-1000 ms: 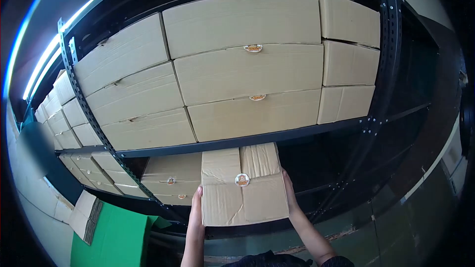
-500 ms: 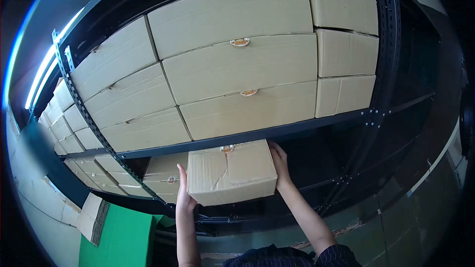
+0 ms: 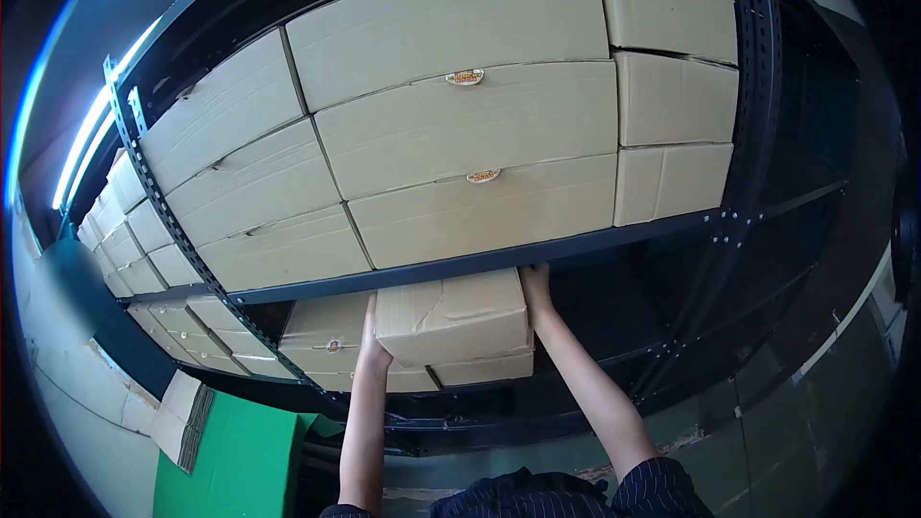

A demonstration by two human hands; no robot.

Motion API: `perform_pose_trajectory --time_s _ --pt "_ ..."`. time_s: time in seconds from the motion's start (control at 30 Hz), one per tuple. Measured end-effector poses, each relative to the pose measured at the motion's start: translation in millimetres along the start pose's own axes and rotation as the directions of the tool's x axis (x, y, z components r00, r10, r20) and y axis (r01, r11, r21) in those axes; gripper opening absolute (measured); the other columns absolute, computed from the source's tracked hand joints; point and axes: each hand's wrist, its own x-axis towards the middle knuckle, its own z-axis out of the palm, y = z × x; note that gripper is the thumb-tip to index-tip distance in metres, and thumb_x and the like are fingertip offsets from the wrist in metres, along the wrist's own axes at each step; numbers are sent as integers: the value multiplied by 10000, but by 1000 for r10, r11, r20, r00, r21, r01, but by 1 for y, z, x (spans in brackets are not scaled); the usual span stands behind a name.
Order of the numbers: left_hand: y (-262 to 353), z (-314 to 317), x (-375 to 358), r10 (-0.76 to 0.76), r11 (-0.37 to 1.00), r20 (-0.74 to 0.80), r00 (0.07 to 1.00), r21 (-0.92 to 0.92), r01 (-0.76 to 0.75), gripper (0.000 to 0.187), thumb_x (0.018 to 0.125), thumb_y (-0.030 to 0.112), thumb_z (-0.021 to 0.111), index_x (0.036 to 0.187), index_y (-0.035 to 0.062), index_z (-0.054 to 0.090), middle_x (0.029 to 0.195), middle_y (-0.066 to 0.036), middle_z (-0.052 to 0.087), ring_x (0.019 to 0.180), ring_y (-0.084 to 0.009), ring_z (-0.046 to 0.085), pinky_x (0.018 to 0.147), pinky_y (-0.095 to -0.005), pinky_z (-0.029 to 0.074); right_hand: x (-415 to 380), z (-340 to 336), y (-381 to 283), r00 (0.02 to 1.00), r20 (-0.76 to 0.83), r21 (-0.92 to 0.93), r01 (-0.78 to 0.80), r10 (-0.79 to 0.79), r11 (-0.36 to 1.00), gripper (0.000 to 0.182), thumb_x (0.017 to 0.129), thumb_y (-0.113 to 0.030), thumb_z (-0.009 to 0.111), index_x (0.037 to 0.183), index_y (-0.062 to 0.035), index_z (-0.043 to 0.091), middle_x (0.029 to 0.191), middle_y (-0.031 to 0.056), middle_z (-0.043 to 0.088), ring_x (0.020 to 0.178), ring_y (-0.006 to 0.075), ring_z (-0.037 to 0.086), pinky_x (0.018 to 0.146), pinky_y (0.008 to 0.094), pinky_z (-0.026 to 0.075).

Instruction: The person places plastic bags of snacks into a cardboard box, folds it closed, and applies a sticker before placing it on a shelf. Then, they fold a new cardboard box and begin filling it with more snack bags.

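Between my two hands is a cardboard box (image 3: pixel 453 318), partly pushed into the lower shelf level under the upper beam. My left hand (image 3: pixel 375 338) presses against its left side, the fingers partly hidden by the box. On its right side, toward the rear corner, my right hand (image 3: pixel 536 290) grips it; its fingertips are hidden. Directly below the held box, the front of another cardboard box (image 3: pixel 484 369) shows on the lower shelf. To the left stand stacked cardboard boxes (image 3: pixel 326 324) with a small orange-and-white label.
Rows of large cardboard boxes (image 3: pixel 470 115) fill the upper shelf above a dark metal beam (image 3: pixel 480 264). Perforated uprights (image 3: pixel 755 86) stand at both sides. A green box (image 3: pixel 235 451) with folded cardboard (image 3: pixel 180 412) on it sits at lower left.
The held box has moved away from me, deeper under the upper beam, and both hands went with it. Boxes beneath it now show.
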Motion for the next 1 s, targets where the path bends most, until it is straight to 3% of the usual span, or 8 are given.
perform_pose_trajectory --time_s 0.13,0.23,0.3,0.63,0.8,1.0 --pt "6 7 10 7 1000 65 998 -21 -5 468 916 397 343 1179 26 453 1114 -96 546 1012 -222 537 857 -343 442 -5 8 -21 997 -73 53 9 -5 999 299 855 -174 493 1087 13 496 1052 95 545 944 169 493 806 304 394" --pt "2 2 36 -19 1000 29 999 16 18 486 913 400 342 1179 9 451 1132 -126 536 1029 -242 531 867 -359 444 21 4 5 976 93 327 -216 196 920 401 875 -315 473 1157 -32 443 1101 96 505 975 199 485 829 336 401" --pt "1 4 50 -38 998 42 998 60 36 489 908 398 354 1177 2 453 1146 -137 527 1028 -250 532 866 -361 448 45 4 10 943 182 386 -330 279 862 414 874 -330 465 1161 -33 440 1107 98 502 981 200 483 833 338 401" --pt "-13 -2 87 -80 990 153 985 125 61 476 898 383 370 1148 -6 480 1113 -139 548 1015 -233 543 850 -341 460 64 1 11 896 276 313 -426 348 849 482 873 -404 425 1185 -37 425 1135 108 489 1015 204 475 855 349 400" --pt "-16 0 76 -135 985 92 987 122 124 500 901 407 352 1175 2 457 1147 -136 529 1032 -234 532 867 -345 447 48 -12 20 882 302 271 -444 363 854 517 872 -441 405 1197 -39 417 1150 113 482 1031 206 470 866 355 400" --pt "-21 -10 75 -138 981 143 980 158 115 556 896 460 331 1205 10 440 1196 -130 501 1087 -252 495 917 -357 408 36 -19 26 870 327 242 -454 368 857 559 871 -485 381 1211 -42 408 1167 119 474 1051 208 465 879 361 399"
